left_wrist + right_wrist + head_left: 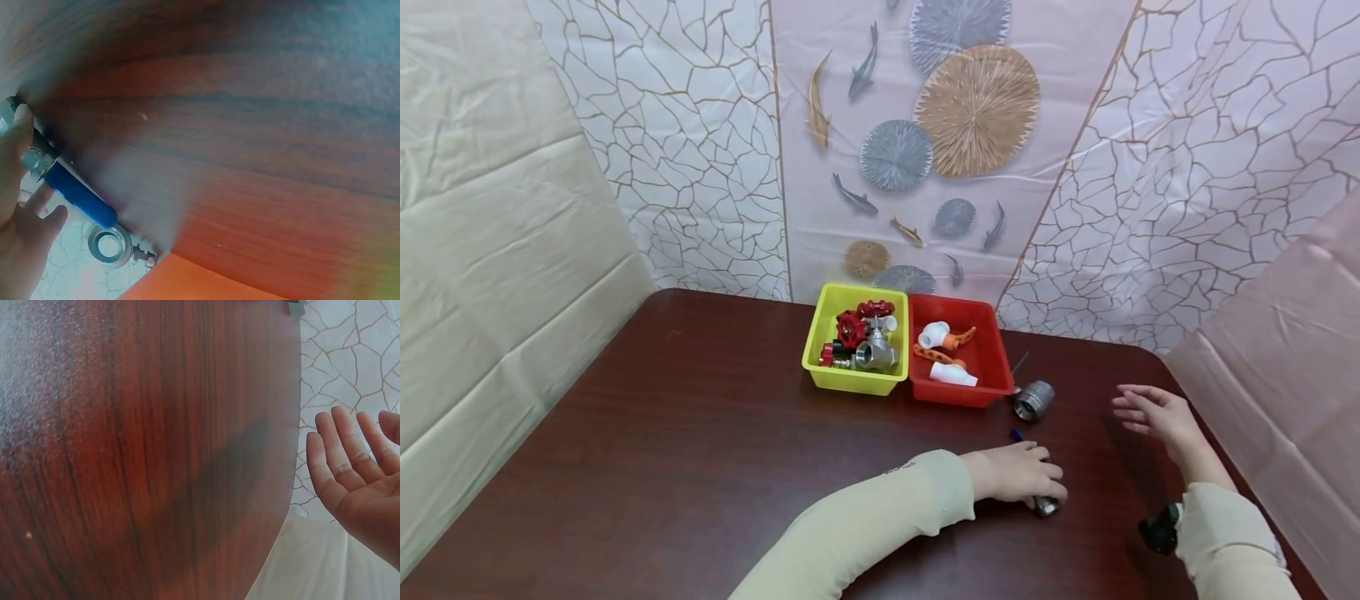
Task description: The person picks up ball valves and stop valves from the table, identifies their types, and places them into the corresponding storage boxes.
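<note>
My left hand (pixel 1018 473) grips a metal ball valve (pixel 1047 504) low over the table, with its palm side hiding much of the valve in the head view. The valve's blue lever handle (pixel 81 194) sticks out past the fingers in the left wrist view. Beyond that hand, a steel threaded fitting (pixel 1034 400) lies beside the red bin. Off to the right, my right hand (pixel 1157 417) is raised above the table's right side, holding nothing. Its fingers (pixel 340 444) are slightly bent and spread in the right wrist view.
A yellow bin (pixel 857 382) contains red-wheeled and metal valves. The red bin (pixel 958 396) adjoining it contains two white valves with orange handles (pixel 961 340). A thin metal piece (pixel 1019 364) lies by the red bin's right side. Patterned cloth (pixel 700 150) hangs behind the dark wooden table (pixel 700 458).
</note>
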Tool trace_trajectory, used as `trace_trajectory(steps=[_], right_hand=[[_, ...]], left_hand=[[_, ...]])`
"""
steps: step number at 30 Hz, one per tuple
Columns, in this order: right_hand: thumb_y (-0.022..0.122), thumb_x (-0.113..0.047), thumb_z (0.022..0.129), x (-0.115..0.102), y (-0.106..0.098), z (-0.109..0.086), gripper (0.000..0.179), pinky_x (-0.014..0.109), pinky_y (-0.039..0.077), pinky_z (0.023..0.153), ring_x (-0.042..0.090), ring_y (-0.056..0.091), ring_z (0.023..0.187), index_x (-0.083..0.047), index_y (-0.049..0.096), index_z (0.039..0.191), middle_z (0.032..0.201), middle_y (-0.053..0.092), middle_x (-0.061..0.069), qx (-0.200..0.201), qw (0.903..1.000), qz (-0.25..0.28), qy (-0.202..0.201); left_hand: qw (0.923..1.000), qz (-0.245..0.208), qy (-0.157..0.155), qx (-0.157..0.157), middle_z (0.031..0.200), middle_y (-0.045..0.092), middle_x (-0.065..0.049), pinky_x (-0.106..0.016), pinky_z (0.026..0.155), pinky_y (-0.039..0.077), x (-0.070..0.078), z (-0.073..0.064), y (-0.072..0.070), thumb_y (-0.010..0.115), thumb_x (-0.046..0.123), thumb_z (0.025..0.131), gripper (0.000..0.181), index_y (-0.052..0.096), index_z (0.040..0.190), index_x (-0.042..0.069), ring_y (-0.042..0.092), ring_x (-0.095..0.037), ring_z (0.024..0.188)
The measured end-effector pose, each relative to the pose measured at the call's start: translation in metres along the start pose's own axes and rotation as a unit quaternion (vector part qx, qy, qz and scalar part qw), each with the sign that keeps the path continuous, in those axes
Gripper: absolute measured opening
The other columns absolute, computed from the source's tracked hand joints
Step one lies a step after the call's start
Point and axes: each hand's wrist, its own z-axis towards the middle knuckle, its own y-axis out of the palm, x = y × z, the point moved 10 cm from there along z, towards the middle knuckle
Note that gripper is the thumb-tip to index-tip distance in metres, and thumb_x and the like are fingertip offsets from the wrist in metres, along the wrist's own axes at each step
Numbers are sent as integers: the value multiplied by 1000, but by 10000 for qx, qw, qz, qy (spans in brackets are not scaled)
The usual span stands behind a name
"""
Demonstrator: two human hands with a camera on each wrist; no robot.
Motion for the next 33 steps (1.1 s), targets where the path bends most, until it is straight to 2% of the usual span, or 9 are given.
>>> trace_trajectory(steps=[3, 6, 10, 16, 20, 24, 28, 31, 33], right_hand=[[54, -26, 96, 10, -6, 6, 15, 21, 55, 62, 0, 67, 75, -34, 67, 95, 82, 70, -17, 56, 9999, 39, 96], [58, -34, 93, 27, -17, 16, 9, 20, 55, 64, -2, 67, 76, -37, 65, 96, 84, 70, -19, 100, 9996, -150, 198], [59, -36, 92, 43, -26, 27, 13, 22, 56, 64, -1, 68, 78, -32, 65, 102, 86, 70, -18, 90, 9997, -184, 159], [64, -40, 87, 53, -33, 33, 20, 21, 56, 63, 0, 68, 77, -29, 65, 104, 85, 71, -17, 240, 9995, -70, 185], [62, -36, 90, 53, -33, 35, 15, 21, 56, 63, 0, 68, 78, -30, 64, 103, 86, 71, -16, 78, 9999, 13, 111], [59, -33, 92, 45, -26, 33, 13, 21, 56, 65, -1, 68, 78, -32, 64, 104, 86, 70, -18, 41, 9996, -160, 215], [54, -24, 96, 7, 2, 15, 15, 21, 55, 64, -1, 67, 76, -34, 65, 97, 84, 70, -18, 18, 9996, -195, 200], [49, -16, 98, -19, 22, 2, 27, 19, 55, 63, -1, 67, 74, -36, 65, 91, 81, 69, -18, -28, 9999, -91, 142], [48, -15, 98, -23, 25, 1, 28, 19, 55, 64, -1, 67, 74, -37, 65, 91, 81, 69, -18, -26, 9998, -147, 155]], left_hand=[[9994, -299, -118, -106, 140, 41, 13, -28, 113, 24, -2, -3, 3, 51, 41, 93, 44, 42, 136, 36, 35, -8, 128], [9965, -723, -299, -293, 143, 36, 12, -30, 114, 23, -6, -4, 8, 49, 41, 94, 45, 39, 138, 36, 30, -9, 133], [9925, -1012, -542, -422, 142, 33, 12, -33, 112, 26, -11, -3, 14, 47, 42, 95, 47, 34, 140, 39, 31, -11, 131], [9932, -806, -794, -262, 140, 35, 12, -32, 105, 36, -21, -5, 18, 44, 45, 96, 46, 32, 140, 42, 37, -12, 126], [9935, -766, -843, -70, 133, 41, 11, -30, 100, 39, -27, -11, 17, 41, 50, 95, 43, 34, 137, 40, 40, -8, 121], [9881, -1264, -866, 130, 118, 51, 10, -23, 90, 42, -35, -19, 13, 43, 50, 95, 41, 37, 131, 31, 45, -6, 107], [9759, -1975, -881, 280, 107, 53, 10, -16, 80, 41, -46, -28, 6, 51, 44, 94, 37, 39, 124, 26, 49, -4, 94], [9742, -2054, -878, 316, 103, 54, 9, -14, 75, 42, -51, -35, 4, 56, 40, 92, 36, 40, 121, 25, 51, -3, 87], [9756, -1973, -900, 334, 103, 54, 8, -15, 73, 43, -52, -38, 5, 58, 40, 91, 37, 41, 120, 24, 53, -4, 85]])
